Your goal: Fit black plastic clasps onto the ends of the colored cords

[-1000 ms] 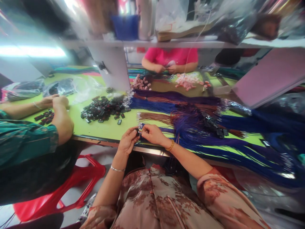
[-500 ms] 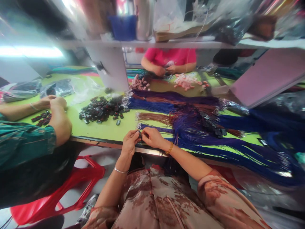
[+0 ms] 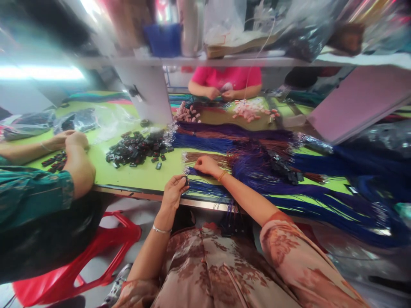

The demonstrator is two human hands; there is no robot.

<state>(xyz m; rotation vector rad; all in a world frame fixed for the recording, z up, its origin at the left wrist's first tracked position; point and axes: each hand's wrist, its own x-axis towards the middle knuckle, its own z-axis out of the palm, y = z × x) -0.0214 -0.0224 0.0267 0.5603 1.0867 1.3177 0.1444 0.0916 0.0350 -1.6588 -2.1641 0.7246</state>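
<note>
My left hand (image 3: 174, 191), at the table's front edge, pinches a small black plastic connector housing (image 3: 186, 181) between thumb and fingers. Farther in over the table, my right hand (image 3: 207, 165) has its fingertips pressed together at the ends of the purple wires (image 3: 192, 171); whether a wire is between them is too small to tell. Brown wires (image 3: 220, 156) with shiny metal tips lie just beyond that hand. Nearer the edge run blue wires (image 3: 205, 188). A heap of black connector housings (image 3: 136, 147) sits to the left of the wires.
A co-worker's hands (image 3: 75, 139) are at the left, by dark red and black pieces. Across the table another person in a pink shirt (image 3: 224, 79) works behind pink pieces (image 3: 247, 110). A loaded shelf (image 3: 192, 62) spans above. A red stool (image 3: 118, 244) stands below left.
My right hand has moved away from my left hand, forward and slightly right, to the wire ends. The left hand still holds the black connector housing in nearly the same place.
</note>
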